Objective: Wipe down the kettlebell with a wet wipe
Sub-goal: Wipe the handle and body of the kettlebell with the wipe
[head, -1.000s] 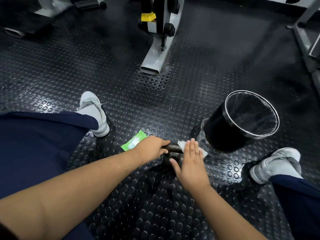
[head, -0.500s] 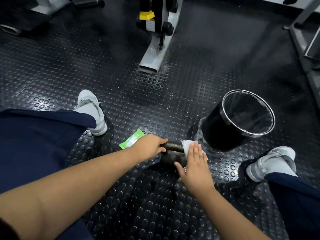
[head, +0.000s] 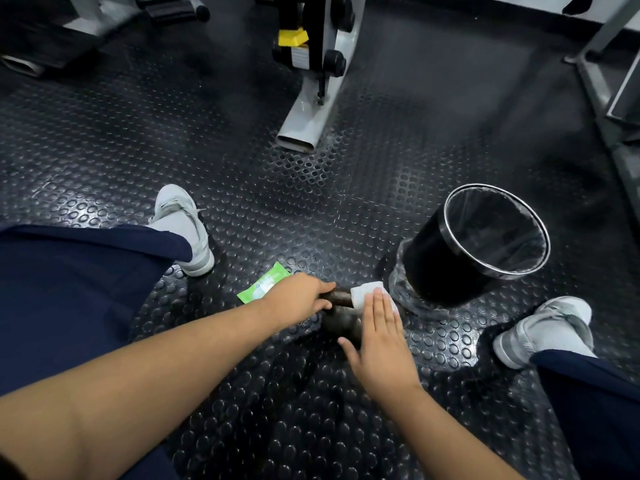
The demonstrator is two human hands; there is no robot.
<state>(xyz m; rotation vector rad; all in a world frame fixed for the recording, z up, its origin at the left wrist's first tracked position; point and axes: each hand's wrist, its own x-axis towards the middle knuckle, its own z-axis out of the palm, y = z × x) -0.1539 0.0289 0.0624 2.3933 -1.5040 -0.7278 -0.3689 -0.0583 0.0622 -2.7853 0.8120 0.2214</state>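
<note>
- A gym floor [head: 346,202] of black rubber with raised round studs fills the view; grey machine frames stand along the far edge, and one grey machine leg [head: 308,112] reaches out towards the middle.
- The kettlebell [head: 341,323] sits on the floor between the person's spread legs, just in front of both hands. It is dark, nearly black, with a dull, brownish, worn-looking handle on top. Much of its body is hidden by the hands.
- The left hand [head: 298,301] grips the left end of the handle, fingers curled over it and thumb lying along the top.
- The right hand [head: 379,344] is flat, with fingers straight and close together and the thumb spread out to the side. It presses a white wipe [head: 363,293] onto the right side of the kettlebell.
- The wipe is folded and pokes out past the fingertips, lying over the right end of the handle.
- A green wipe packet [head: 265,287] lies flat on the floor just beyond the left hand.
- A black bin [head: 446,265] with a metal rim and a clear liner stands near the kettlebell, to its right.
- A grey shoe [head: 183,230] is at the left and another [head: 543,327] at the right, below dark blue trousers.
</note>
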